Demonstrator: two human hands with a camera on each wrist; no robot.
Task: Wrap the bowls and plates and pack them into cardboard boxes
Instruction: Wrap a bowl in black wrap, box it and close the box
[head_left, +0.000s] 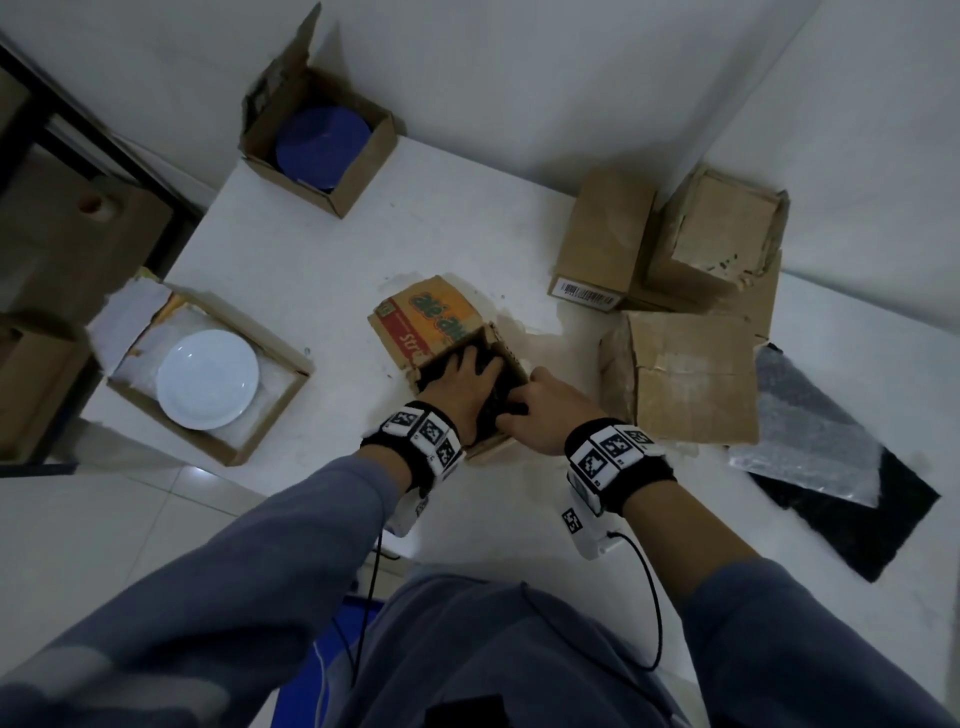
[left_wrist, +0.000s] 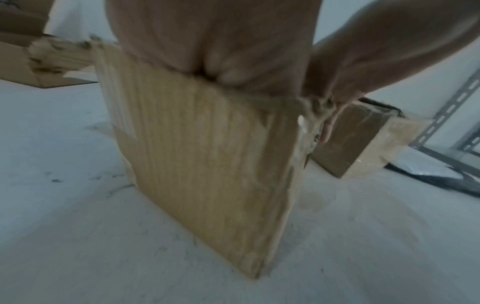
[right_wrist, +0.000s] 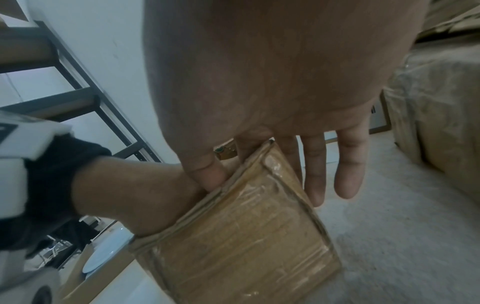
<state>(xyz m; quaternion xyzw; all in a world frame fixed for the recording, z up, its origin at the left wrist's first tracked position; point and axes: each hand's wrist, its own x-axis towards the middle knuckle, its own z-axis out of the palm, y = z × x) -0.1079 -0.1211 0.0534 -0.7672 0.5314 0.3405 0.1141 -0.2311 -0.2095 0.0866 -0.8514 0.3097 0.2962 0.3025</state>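
Observation:
A small cardboard box with an orange printed flap stands open at the table's middle. My left hand reaches into it, fingers spread flat on a dark wrapped bundle inside. My right hand grips the box's near right corner, fingers over the rim. In the right wrist view the right hand straddles the box wall beside the left hand. The left wrist view shows only the left palm above the box's outer side. What the bundle holds is hidden.
A white plate lies in an open box at the left edge. A blue plate sits in another open box at the far left. Closed cardboard boxes crowd the right. Bubble wrap over black foam lies near right.

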